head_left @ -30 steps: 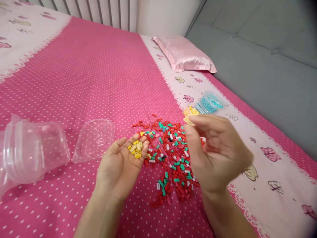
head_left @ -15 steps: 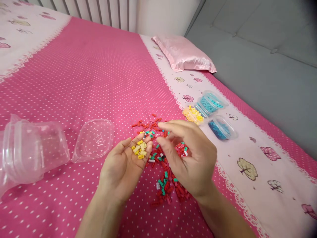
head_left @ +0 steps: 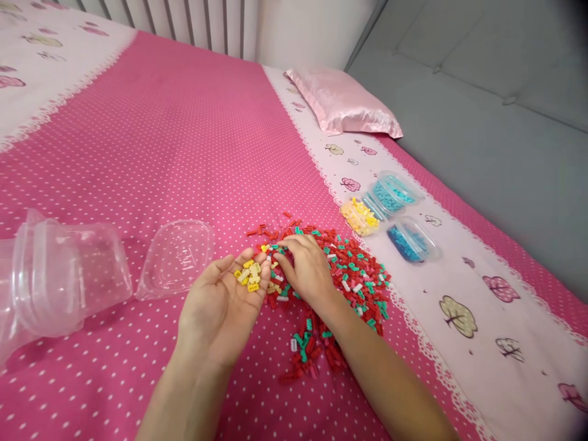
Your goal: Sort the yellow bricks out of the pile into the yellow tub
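Head view: yellow bricks (head_left: pixel 248 275) are carried loose on the left hand (head_left: pixel 226 299), palm up, fingers spread and slightly cupped. Right hand (head_left: pixel 307 264) is held over the pile (head_left: pixel 356 275), thumb and forefinger close together; whether a brick is pinched cannot be told. More yellow is contained in a tub (head_left: pixel 353 227) beyond the pile, to the right. Bricks are judged light, stiff, smooth, not fragile, easily spilled if the palm is tipped; best gripped singly, by the long sides, with fingertips.
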Available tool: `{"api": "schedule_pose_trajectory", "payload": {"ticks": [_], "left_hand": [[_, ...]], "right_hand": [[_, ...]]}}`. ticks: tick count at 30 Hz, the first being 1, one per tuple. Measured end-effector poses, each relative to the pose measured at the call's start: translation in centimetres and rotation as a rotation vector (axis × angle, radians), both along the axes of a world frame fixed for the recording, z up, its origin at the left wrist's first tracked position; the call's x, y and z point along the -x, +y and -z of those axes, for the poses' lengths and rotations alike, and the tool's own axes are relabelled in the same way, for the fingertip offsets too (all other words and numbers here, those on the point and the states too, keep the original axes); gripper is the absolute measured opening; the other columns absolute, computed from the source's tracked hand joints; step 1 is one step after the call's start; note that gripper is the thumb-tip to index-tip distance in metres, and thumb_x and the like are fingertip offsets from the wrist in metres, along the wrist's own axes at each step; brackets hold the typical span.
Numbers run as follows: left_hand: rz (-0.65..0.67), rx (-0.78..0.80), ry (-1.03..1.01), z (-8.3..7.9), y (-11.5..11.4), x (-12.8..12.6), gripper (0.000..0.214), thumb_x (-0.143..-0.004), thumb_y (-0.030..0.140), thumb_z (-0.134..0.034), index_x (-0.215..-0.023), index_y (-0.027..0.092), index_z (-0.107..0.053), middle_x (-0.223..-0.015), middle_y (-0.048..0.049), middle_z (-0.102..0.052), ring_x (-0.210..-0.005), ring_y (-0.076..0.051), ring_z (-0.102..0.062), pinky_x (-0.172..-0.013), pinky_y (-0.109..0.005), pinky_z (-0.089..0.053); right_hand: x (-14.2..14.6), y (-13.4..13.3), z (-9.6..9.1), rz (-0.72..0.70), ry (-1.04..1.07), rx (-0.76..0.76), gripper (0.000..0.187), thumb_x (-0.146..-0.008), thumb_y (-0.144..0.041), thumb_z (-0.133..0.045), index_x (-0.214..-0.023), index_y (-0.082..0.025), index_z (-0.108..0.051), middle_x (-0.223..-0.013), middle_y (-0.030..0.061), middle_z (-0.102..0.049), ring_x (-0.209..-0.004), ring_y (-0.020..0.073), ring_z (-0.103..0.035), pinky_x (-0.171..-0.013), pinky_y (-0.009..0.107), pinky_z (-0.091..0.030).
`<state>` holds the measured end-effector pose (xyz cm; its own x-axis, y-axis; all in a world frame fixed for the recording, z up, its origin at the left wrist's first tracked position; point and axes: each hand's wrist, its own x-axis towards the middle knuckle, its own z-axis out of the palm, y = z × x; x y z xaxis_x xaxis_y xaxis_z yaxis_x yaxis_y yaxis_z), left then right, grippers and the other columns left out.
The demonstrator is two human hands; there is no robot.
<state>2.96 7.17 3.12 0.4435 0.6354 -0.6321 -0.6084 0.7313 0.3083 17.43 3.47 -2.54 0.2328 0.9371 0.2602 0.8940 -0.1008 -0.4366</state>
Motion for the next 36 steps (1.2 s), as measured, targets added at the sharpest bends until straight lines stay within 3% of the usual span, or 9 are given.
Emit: {"api": "schedule_pose_trajectory", "payload": {"ticks": [6,14,24,28,36], "left_hand": [[0.003,-0.005,0.003,-0.1,-0.1,0.0,0.027,-0.085,0.011,-0.035,-0.072,0.010,-0.058,-0.071,-0.0075,-0.061,-0.066,-0.014,-0.062,-0.064,-0.027,-0.057],[0.004,0.013,0.008,0.1,0.2,-0.1,0.027,-0.085,0.011,-0.035,-0.071,0.011,-0.058,-0.069,-0.0077,-0.062,-0.064,-0.014,-0.062,-0.063,-0.027,-0.057],[-0.014,0.010,0.027,0.0,0.2,0.0,0.025,-0.084,0.010,-0.034,-0.072,0.011,-0.057,-0.068,-0.0070,-0.061,-0.064,-0.014,-0.062,-0.062,-0.027,-0.057],[-0.022,0.006,0.044,-0.2,0.2,0.0,0.025,-0.084,0.010,-0.034,-0.073,0.010,-0.056,-0.069,-0.0071,-0.060,-0.064,-0.014,-0.062,-0.063,-0.027,-0.057],[0.058,0.006,0.018,-0.2,-0.1,-0.2,0.026,-0.085,0.012,-0.035,-0.093,0.007,-0.059,-0.087,-0.0135,-0.064,-0.077,-0.018,-0.065,-0.068,-0.028,-0.057]], "right_hand": [[-0.3,0.1,0.0,-0.042,0.006,-0.010,0.013,-0.084,-0.021,-0.052,-0.090,-0.018,-0.063,-0.092,0.0077,-0.065,-0.095,0.0215,-0.053,-0.086,0.034,-0.041],[-0.1,0.2,-0.1,-0.134,0.016,-0.010,0.015,-0.083,-0.013,-0.047,-0.082,-0.019,-0.061,-0.087,0.0053,-0.065,-0.091,0.0195,-0.054,-0.083,0.032,-0.040],[-0.2,0.2,-0.3,-0.046,0.128,-0.109,0.016,-0.080,-0.012,-0.051,-0.088,-0.020,-0.061,-0.090,0.0035,-0.067,-0.093,0.0198,-0.056,-0.085,0.033,-0.042],[-0.1,-0.2,-1.6,0.010,0.156,-0.228,0.015,-0.080,-0.011,-0.052,-0.087,-0.020,-0.062,-0.089,0.0029,-0.068,-0.090,0.0186,-0.058,-0.085,0.032,-0.043],[2.2,-3.0,-6.9,0.005,0.188,-0.512,0.014,-0.083,-0.015,-0.055,-0.092,-0.022,-0.062,-0.090,0.0014,-0.068,-0.089,0.0158,-0.062,-0.082,0.033,-0.049]]}}
